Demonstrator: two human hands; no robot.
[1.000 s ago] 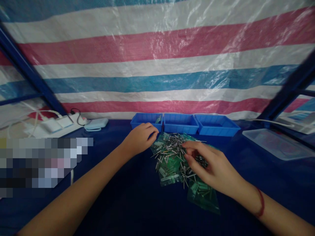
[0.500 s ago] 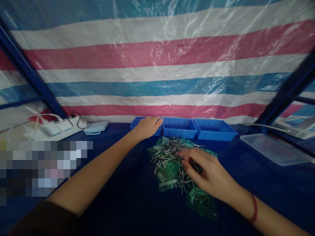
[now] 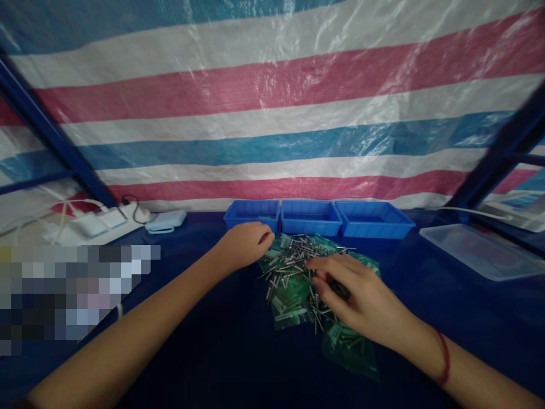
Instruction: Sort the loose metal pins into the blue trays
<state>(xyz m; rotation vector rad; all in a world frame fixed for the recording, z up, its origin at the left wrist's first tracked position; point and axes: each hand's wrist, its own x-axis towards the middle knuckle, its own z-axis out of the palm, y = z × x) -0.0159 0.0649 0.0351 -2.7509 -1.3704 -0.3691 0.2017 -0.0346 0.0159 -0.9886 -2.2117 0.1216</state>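
A heap of thin metal pins (image 3: pixel 298 250) lies on green plastic bags (image 3: pixel 293 301) on the dark blue table. My left hand (image 3: pixel 247 244) is at the heap's upper left edge, just in front of the left blue bin (image 3: pixel 251 210); its fingers are curled and mostly hidden, so what they hold cannot be made out. My right hand (image 3: pixel 353 289) rests over the right side of the heap, thumb and forefinger bent toward the pins with a gap between them. No pin shows clearly in its grasp.
Beside the left bin stand a middle blue bin (image 3: pixel 310 229) and a right blue bin (image 3: pixel 374 230). A clear plastic lid (image 3: pixel 481 253) lies to the right. At the left are a light blue device (image 3: pixel 166 221) and a white power strip (image 3: pixel 110 224) with cables.
My left hand has moved back from over the left bin toward the heap, and its fingers have curled downward. My right hand has stayed almost still over the pins.
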